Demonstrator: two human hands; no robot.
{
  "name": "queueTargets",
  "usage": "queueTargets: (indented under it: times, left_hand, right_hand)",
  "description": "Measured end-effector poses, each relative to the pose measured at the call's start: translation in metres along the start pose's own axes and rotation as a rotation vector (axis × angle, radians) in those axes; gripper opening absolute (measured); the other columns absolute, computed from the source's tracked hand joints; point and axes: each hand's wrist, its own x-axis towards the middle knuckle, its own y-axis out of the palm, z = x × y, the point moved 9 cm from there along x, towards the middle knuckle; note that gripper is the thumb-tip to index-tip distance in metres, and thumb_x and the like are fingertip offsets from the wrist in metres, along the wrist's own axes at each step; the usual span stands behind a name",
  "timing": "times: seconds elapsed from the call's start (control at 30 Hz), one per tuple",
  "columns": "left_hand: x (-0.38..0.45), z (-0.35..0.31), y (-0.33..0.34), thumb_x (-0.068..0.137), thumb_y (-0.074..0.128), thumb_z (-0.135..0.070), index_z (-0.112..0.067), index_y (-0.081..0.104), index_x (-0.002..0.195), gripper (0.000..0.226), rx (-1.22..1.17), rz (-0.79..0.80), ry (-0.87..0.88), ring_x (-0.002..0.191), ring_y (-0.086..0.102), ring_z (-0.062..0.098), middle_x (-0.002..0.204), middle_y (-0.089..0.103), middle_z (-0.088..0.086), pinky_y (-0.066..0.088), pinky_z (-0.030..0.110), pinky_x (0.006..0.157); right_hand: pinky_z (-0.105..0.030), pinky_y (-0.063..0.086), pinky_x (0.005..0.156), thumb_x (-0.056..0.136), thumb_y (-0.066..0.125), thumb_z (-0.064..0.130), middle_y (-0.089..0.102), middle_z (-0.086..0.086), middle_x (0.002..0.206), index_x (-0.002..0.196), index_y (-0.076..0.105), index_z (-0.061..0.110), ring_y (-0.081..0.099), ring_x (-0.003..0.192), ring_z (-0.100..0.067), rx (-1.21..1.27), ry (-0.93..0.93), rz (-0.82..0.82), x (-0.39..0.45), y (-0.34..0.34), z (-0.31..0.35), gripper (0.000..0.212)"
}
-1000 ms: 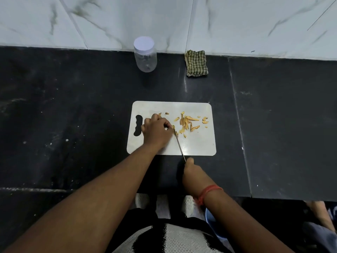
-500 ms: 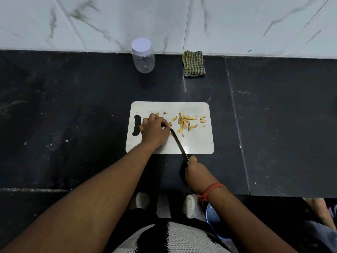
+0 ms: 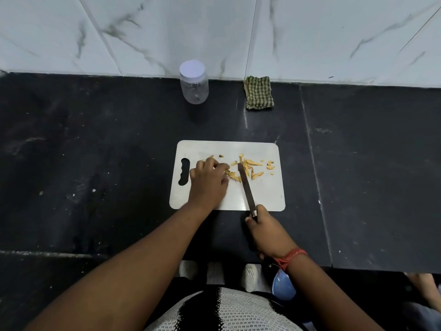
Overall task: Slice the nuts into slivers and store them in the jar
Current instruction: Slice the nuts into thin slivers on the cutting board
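Note:
A white cutting board (image 3: 265, 194) lies on the black counter. Yellow nut slivers (image 3: 254, 167) are scattered across its far half. My left hand (image 3: 208, 180) rests on the board with curled fingers over nut pieces at its fingertips; what they hold is hidden. My right hand (image 3: 267, 231) grips the handle of a knife (image 3: 245, 185) at the board's near edge. The blade lies flat-looking across the board, its tip among the slivers just right of my left fingers. A clear plastic jar (image 3: 193, 83) with its white lid on stands at the back by the wall.
A folded green checked cloth (image 3: 259, 95) lies against the marble wall, right of the jar. The black counter (image 3: 95, 163) stretches wide on both sides of the board. Below the counter edge are my feet and a blue object (image 3: 282, 286).
The knife blade has shifted right, away from my left fingers, and its tip now reaches farther into the slivers. My right hand moved slightly right. My left hand stayed in place.

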Motion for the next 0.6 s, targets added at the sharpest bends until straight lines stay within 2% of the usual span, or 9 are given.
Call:
queueTargets:
  times: [0.1, 0.17, 0.27, 0.37, 0.43, 0.6]
  left_hand:
    - [0.001, -0.015, 0.000, 0.086, 0.073, -0.030, -0.031, 0.072, 0.112, 0.026, 0.091, -0.013, 0.158, 0.102, 0.050, 0.027, 0.109, 0.056, 0.001, 0.040, 0.045, 0.084]
    - [0.003, -0.022, -0.002, 0.083, 0.075, -0.032, -0.032, 0.073, 0.101, 0.018, 0.149, -0.028, 0.249, 0.099, 0.051, 0.026, 0.108, 0.055, 0.000, 0.041, 0.044, 0.081]
    - [0.003, -0.024, -0.001, 0.084, 0.075, -0.032, -0.027, 0.072, 0.088, 0.008, 0.215, -0.060, 0.318, 0.095, 0.050, 0.025, 0.105, 0.055, 0.000, 0.039, 0.043, 0.079]
    - [-0.003, -0.025, -0.003, 0.087, 0.070, -0.030, -0.022, 0.070, 0.086, 0.009, 0.232, -0.119, 0.376, 0.093, 0.050, 0.024, 0.103, 0.056, 0.000, 0.039, 0.042, 0.077]
    - [-0.006, -0.023, -0.008, 0.089, 0.068, -0.029, -0.019, 0.068, 0.088, 0.010, 0.195, -0.149, 0.351, 0.092, 0.051, 0.023, 0.103, 0.058, 0.000, 0.039, 0.041, 0.079]
    - [0.001, 0.003, -0.012, 0.099, 0.054, -0.025, -0.017, 0.058, 0.091, 0.012, 0.053, -0.133, 0.101, 0.085, 0.053, 0.022, 0.092, 0.062, -0.002, 0.036, 0.042, 0.083]
  right_hand:
    - [-0.027, 0.041, 0.036, 0.101, 0.043, 0.026, 0.055, -0.012, 0.075, 0.090, 0.037, 0.019, 0.049, 0.041, -0.021, 0.027, 0.004, -0.013, 0.002, -0.002, -0.002, 0.014]
    - [-0.029, 0.042, 0.036, 0.100, 0.043, 0.026, 0.055, -0.013, 0.073, 0.090, 0.037, 0.019, 0.049, 0.041, -0.020, 0.051, 0.002, -0.020, 0.003, -0.003, -0.001, 0.014]
    - [-0.030, 0.043, 0.037, 0.100, 0.044, 0.027, 0.054, -0.011, 0.070, 0.089, 0.038, 0.019, 0.047, 0.040, -0.017, 0.065, -0.008, -0.025, 0.005, -0.005, 0.001, 0.014]
    - [-0.030, 0.043, 0.037, 0.100, 0.044, 0.028, 0.055, -0.010, 0.071, 0.090, 0.039, 0.021, 0.048, 0.040, -0.017, 0.054, -0.014, -0.026, 0.007, -0.007, 0.002, 0.014]
    - [-0.029, 0.042, 0.037, 0.100, 0.044, 0.028, 0.054, -0.009, 0.070, 0.090, 0.039, 0.021, 0.046, 0.036, -0.014, 0.049, -0.019, -0.029, 0.008, -0.009, 0.004, 0.014]
    - [-0.028, 0.042, 0.038, 0.101, 0.043, 0.030, 0.055, -0.009, 0.070, 0.093, 0.041, 0.018, 0.045, 0.035, -0.014, 0.057, -0.024, -0.017, 0.012, -0.009, 0.008, 0.014]
